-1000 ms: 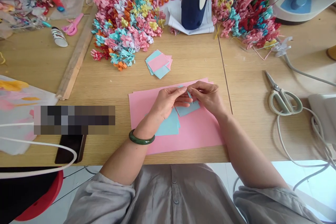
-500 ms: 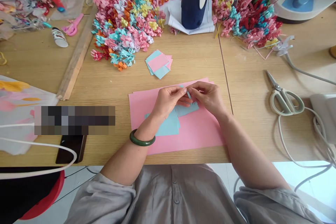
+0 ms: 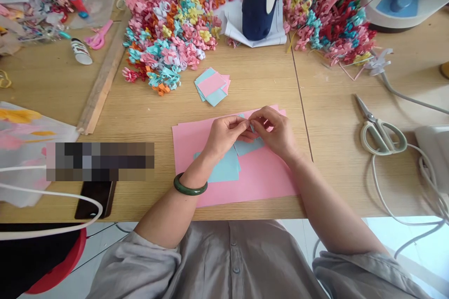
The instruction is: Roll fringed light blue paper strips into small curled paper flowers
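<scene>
My left hand (image 3: 229, 133) and my right hand (image 3: 273, 130) meet over pink paper sheets (image 3: 266, 177), fingertips pinched together. Between them is a small piece of light blue paper (image 3: 252, 127), mostly covered by the fingers. Under and beside the hands, light blue paper squares (image 3: 224, 168) lie on the pink sheets. A green bangle (image 3: 190, 186) circles my left wrist. Just beyond the sheets rests a small stack of pink and blue paper pieces (image 3: 212, 86).
Piles of curled paper flowers (image 3: 168, 32) fill the back, around a dark blue bottle (image 3: 260, 4). Scissors (image 3: 380, 131) and a white cable (image 3: 377, 187) lie right. At left are a wooden strip (image 3: 105, 74), a phone (image 3: 96, 198) and pink scissors (image 3: 99, 36).
My right hand has shifted slightly to the left and its fingers have turned in closer to my left fingertips. Less of the small blue piece shows now.
</scene>
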`<state>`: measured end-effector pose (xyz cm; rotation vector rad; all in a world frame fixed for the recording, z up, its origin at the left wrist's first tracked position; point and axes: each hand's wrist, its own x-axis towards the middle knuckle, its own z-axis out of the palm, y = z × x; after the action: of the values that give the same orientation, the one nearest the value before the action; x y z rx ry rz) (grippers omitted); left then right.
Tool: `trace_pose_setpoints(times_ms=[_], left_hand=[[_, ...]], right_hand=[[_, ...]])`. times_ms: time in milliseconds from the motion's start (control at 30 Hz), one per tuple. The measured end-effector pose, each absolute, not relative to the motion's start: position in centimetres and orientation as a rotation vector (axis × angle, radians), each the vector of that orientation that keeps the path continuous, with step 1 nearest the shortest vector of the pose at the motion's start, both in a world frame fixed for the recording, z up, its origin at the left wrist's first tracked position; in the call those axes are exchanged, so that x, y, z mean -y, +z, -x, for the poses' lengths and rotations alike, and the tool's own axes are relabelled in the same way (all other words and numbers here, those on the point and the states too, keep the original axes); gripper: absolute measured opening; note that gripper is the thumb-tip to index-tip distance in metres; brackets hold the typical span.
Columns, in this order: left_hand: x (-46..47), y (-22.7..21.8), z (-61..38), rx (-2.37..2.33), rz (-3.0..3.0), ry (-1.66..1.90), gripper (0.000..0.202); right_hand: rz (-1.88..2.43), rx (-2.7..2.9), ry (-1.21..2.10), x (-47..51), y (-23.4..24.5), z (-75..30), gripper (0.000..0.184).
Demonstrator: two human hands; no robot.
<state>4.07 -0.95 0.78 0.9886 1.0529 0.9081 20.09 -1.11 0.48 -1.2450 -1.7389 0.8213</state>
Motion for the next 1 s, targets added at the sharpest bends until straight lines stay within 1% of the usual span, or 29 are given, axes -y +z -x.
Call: trace_pose_setpoints(times_ms=[167, 300, 433, 533, 667, 767, 1000], left_hand=[[1.1, 0.52, -4.16, -1.12, -1.129, 0.901, 0.021], [1.16, 0.86, -4.22, -1.093, -1.084, 0.9, 0.018], [1.04, 1.01, -4.2, -1.109, -1.023, 0.888, 0.018], [1.0, 0.91, -4.19, -1.121, -1.022, 0.902, 0.017], [1.01, 1.02, -4.2, -1.122, -0.972, 0.925, 0.013], [0.92, 1.23, -4.04, -1.138, -0.91, 0.903, 0.012], [0.63, 0.88, -3.42, -1.06, -0.861, 0.902, 0.027]], right_hand=[[1.287, 1.827, 0.772, 1.02, 0.33, -20.34, 0.01], [1.291, 1.901, 0.631, 1.14, 0.16, -20.19, 0.01], [1.277, 1.998, 0.468, 1.35, 0.21, -20.06, 0.014], [1.255, 2.072, 0.431, 1.39, 0.41, -20.23, 0.017], [1.206, 2.072, 0.492, 1.32, 0.55, -20.57, 0.02], [1.192, 2.03, 0.574, 1.31, 0.58, -20.72, 0.019], [1.177, 1.698, 0.933, 1.25, 0.91, -20.47, 0.013]])
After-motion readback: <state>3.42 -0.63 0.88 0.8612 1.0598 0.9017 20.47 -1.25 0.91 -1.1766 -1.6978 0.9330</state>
